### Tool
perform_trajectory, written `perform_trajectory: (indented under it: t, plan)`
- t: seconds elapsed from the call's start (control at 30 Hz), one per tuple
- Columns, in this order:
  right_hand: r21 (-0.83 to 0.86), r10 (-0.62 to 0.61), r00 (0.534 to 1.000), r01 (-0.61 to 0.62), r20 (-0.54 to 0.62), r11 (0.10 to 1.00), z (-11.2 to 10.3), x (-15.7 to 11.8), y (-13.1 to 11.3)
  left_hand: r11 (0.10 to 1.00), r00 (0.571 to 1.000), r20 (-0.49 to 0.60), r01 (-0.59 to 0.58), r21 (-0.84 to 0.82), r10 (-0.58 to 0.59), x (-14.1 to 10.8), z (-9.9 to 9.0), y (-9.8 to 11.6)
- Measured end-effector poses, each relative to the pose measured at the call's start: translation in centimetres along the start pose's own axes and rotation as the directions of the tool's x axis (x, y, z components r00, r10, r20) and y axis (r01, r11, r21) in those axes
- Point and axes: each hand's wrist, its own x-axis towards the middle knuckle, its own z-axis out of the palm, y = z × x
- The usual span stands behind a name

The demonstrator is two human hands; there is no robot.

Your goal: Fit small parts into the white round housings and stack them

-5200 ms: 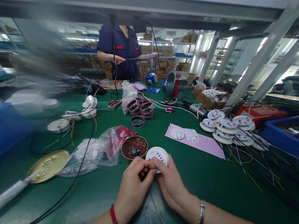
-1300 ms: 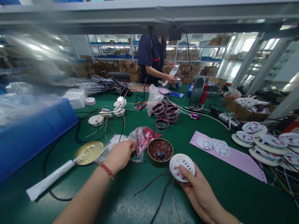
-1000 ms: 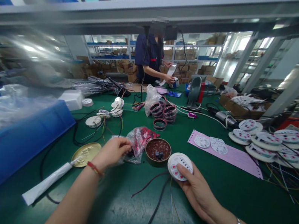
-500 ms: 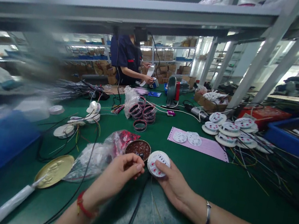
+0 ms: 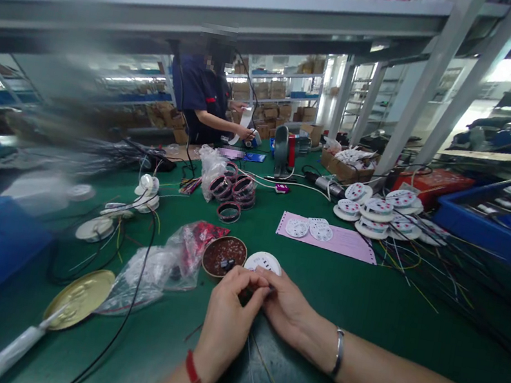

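My left hand (image 5: pixel 228 318) and my right hand (image 5: pixel 288 305) meet at the near side of a white round disc (image 5: pixel 263 262) on the green mat (image 5: pixel 338 310). The right fingers hold the disc, tilted up, and the left fingertips press at its lower edge. Whatever lies between them is hidden. Thin wires (image 5: pixel 253 364) hang below my hands. Just left of them stands a brown round tin (image 5: pixel 215 257) of dark granules, with a small black part (image 5: pixel 226 264) inside. A clear plastic bag (image 5: pixel 150 278) and a red packet (image 5: pixel 204 231) lie further left.
A pink sheet (image 5: pixel 349 246) bears two discs. Stacked white discs (image 5: pixel 376 215) and tangled coloured wires (image 5: pixel 417 277) fill the right. Dark rings (image 5: pixel 233 191), a gold lid (image 5: pixel 79 299) and blue bins (image 5: pixel 498 235) stand around. A co-worker (image 5: pixel 198 93) works beyond the overhead rail (image 5: pixel 217 12).
My left hand has moved from beside the bag and tin onto the disc. The disc has tilted, its marked face now turned from view. The view has swung slightly.
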Motion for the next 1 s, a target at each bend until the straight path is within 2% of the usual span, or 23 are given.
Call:
perform_trajectory:
  t: [0.3,0.47,0.63,0.8,0.9,1.0]
  plan:
    - [0.010,-0.030,0.999,0.030,-0.019,0.999,0.1,-0.1,0.2,0.997,0.998,-0.061,-0.015,0.076,0.020,0.0,1.2,-0.5]
    - [0.001,-0.058,0.998,0.058,-0.016,0.998,-0.1,-0.1,0.3,0.995,0.993,-0.118,0.042,0.086,-0.032,0.1,1.7,-0.4]
    - [-0.018,-0.078,0.997,0.077,-0.020,0.997,-0.4,-0.1,0.5,0.991,0.971,-0.200,0.134,-0.007,-0.133,0.3,2.0,-0.9]
    - [-0.075,-0.108,0.994,0.108,0.003,0.991,-0.4,-0.6,0.4,0.977,0.967,-0.163,0.178,-0.115,-0.195,0.7,2.2,-1.2]
    - [-0.100,-0.097,0.995,0.099,0.024,0.990,-0.3,-0.8,-0.1,0.988,0.972,-0.179,0.143,-0.053,-0.151,0.7,2.1,-0.9]
    - [-0.126,-0.081,0.995,0.088,0.058,0.988,0.0,-0.8,-1.2,0.989,0.967,-0.253,0.024,0.148,0.014,0.4,1.7,-0.5]
